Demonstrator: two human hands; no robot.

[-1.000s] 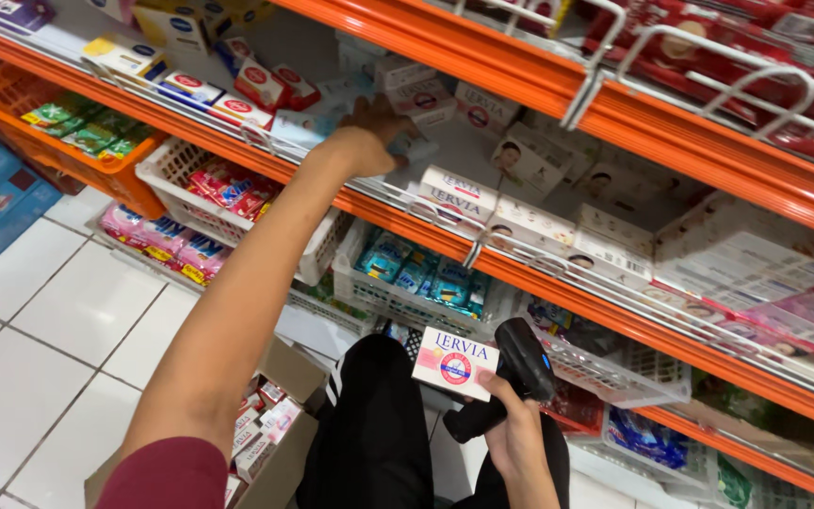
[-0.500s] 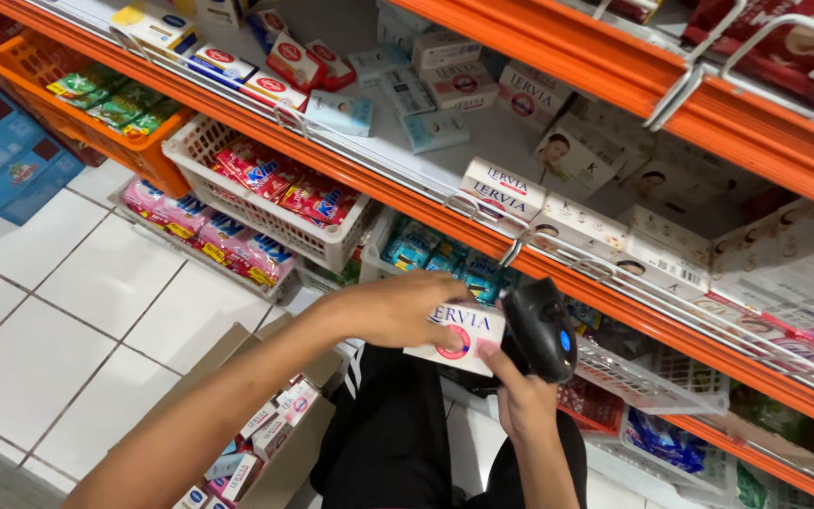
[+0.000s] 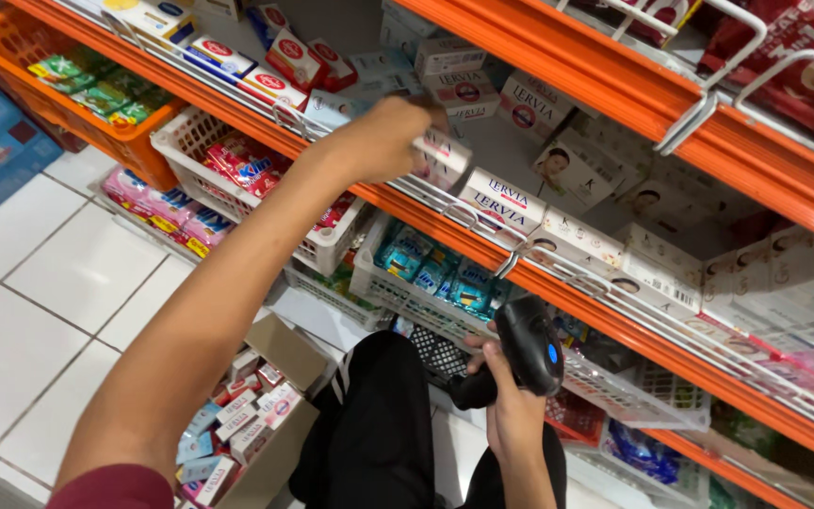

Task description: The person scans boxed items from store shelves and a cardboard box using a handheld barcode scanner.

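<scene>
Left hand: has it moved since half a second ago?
Yes. The left hand rose from beside the scanner at lap level to the orange shelf, carrying a white box.

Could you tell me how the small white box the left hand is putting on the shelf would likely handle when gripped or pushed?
The white box looks like thin cardboard: probably light and dentable. Flat faces suggest sliding, not rolling, along the shelf.

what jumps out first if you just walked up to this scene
The long left arm stretches up across the picture, its left hand gripping a small white box at the front edge of the orange shelf, among rows of similar white boxes. Lower down, the right hand holds a black handheld scanner above the person's dark trousers. By the white floor tiles, an open cardboard carton full of small packets sits at bottom left.
</scene>
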